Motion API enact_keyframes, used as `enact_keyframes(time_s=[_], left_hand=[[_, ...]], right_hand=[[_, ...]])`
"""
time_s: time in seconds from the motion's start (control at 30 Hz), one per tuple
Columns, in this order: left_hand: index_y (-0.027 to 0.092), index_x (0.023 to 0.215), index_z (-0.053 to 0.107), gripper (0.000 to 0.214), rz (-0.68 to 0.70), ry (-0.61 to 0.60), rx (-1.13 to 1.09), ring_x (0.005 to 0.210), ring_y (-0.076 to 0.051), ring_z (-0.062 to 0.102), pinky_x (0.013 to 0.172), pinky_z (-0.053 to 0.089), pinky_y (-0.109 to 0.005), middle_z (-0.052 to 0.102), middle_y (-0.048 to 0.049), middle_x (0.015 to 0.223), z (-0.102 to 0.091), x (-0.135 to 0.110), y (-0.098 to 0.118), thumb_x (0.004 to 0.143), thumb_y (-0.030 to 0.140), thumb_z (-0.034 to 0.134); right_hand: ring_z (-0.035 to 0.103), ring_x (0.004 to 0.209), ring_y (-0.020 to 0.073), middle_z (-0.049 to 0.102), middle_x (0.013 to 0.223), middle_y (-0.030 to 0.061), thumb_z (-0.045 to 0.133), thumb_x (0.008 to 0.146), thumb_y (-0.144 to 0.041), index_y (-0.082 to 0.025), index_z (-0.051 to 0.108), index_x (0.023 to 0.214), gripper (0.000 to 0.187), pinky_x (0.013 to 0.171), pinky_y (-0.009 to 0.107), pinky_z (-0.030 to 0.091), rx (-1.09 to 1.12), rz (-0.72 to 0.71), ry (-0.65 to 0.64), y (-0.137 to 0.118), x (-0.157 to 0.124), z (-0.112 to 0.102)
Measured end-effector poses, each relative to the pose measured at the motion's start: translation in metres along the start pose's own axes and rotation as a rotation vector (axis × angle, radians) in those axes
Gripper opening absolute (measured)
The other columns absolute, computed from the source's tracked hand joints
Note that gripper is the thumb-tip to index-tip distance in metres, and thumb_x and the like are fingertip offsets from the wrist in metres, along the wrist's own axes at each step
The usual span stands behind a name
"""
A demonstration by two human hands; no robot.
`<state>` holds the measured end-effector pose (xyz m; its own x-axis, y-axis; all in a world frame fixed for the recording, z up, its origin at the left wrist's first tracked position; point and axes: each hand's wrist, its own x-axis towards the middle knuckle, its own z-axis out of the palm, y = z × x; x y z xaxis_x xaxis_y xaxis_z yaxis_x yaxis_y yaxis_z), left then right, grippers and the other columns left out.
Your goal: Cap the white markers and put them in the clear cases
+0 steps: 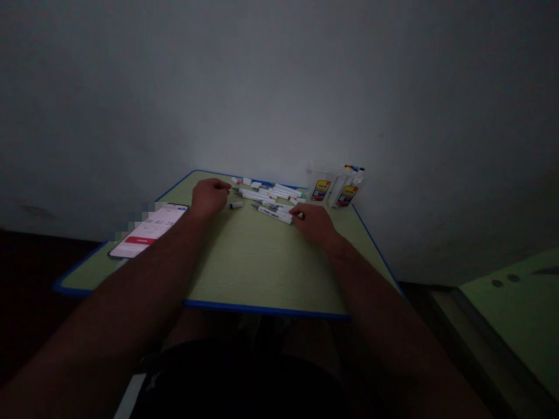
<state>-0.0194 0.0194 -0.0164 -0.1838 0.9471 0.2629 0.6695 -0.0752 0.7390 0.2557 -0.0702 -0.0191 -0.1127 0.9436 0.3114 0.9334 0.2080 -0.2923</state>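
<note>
Several white markers (286,191) lie in a loose pile toward the back of the small table, some with their dark tips bare. My left hand (211,196) is at the pile's left side, thumb and fingers pinched together; what they hold, if anything, is too small to make out. Just right of it lies a loose marker cap (236,205) with a dark end. My right hand (313,222) has its thumb and fingertips closed at the right end of the nearest marker (273,214), whose bare tip points left.
Two clear plastic cases (321,189) with yellow-and-red labels stand at the back right; the right one holds some markers. A phone (151,231) with a lit screen lies at the left. The blue-edged table (262,267) meets a grey wall (271,87).
</note>
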Motion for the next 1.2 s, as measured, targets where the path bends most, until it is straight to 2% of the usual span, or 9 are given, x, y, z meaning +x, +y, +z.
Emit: enact_keyframes(time_s=[0.17,0.27,0.53,0.7,0.97,1.07,1.2], left_hand=[[0.019,0.106,0.079,0.034,0.049,-0.040,0.150,0.101,-0.025,0.069,0.096,0.050,-0.035,0.078,-0.0089,0.107,0.000,-0.010,0.008,0.079,0.020,0.059],[0.020,0.105,0.078,0.032,0.079,-0.080,0.190,0.102,-0.026,0.069,0.097,0.050,-0.036,0.077,-0.0101,0.110,0.001,-0.011,0.008,0.080,0.020,0.058],[0.021,0.102,0.078,0.029,0.131,-0.153,0.272,0.105,-0.030,0.069,0.096,0.051,-0.041,0.078,-0.0133,0.112,0.005,-0.008,0.000,0.077,0.018,0.064],[0.022,0.100,0.079,0.027,0.134,-0.164,0.301,0.105,-0.030,0.070,0.095,0.052,-0.041,0.078,-0.0128,0.111,0.007,-0.007,-0.001,0.076,0.018,0.066],[0.023,0.093,0.080,0.021,0.161,-0.191,0.320,0.101,-0.030,0.070,0.091,0.052,-0.041,0.078,-0.0125,0.105,0.008,-0.008,-0.001,0.077,0.017,0.067],[0.022,0.094,0.080,0.023,0.148,-0.205,0.312,0.100,-0.030,0.071,0.090,0.053,-0.041,0.078,-0.0135,0.105,0.008,-0.009,0.000,0.077,0.016,0.066],[0.022,0.093,0.081,0.025,0.163,-0.219,0.305,0.101,-0.030,0.071,0.091,0.053,-0.040,0.079,-0.0125,0.104,0.007,-0.010,0.001,0.075,0.014,0.066]], right_hand=[[0.065,0.113,0.0243,0.074,0.122,0.0081,0.062,0.091,-0.025,-0.024,0.075,0.122,0.033,0.100,0.039,0.048,-0.082,-0.045,-0.061,-0.004,-0.003,0.001],[0.064,0.118,0.0256,0.073,0.126,0.0082,0.061,0.092,-0.023,-0.024,0.074,0.125,0.036,0.102,0.040,0.047,-0.105,-0.066,-0.092,-0.007,-0.004,0.002],[0.065,0.114,0.0259,0.074,0.123,0.0073,0.062,0.089,-0.021,-0.026,0.075,0.123,0.037,0.098,0.038,0.049,-0.138,-0.112,-0.119,-0.007,-0.004,0.006],[0.066,0.110,0.0256,0.075,0.119,0.0076,0.061,0.088,-0.020,-0.023,0.076,0.121,0.036,0.096,0.037,0.049,-0.130,-0.117,-0.105,-0.008,-0.004,0.006],[0.065,0.115,0.0252,0.073,0.125,0.0056,0.059,0.090,-0.020,-0.026,0.074,0.124,0.038,0.099,0.038,0.048,-0.130,-0.142,-0.120,-0.010,-0.006,0.009],[0.065,0.111,0.0251,0.075,0.120,0.0073,0.060,0.089,-0.021,-0.024,0.076,0.117,0.032,0.094,0.036,0.048,-0.141,-0.141,-0.124,-0.012,-0.006,0.007],[0.066,0.098,0.0228,0.076,0.102,0.0072,0.061,0.088,-0.022,-0.021,0.077,0.096,0.017,0.083,0.032,0.047,-0.151,-0.129,-0.108,-0.013,-0.005,0.005]])
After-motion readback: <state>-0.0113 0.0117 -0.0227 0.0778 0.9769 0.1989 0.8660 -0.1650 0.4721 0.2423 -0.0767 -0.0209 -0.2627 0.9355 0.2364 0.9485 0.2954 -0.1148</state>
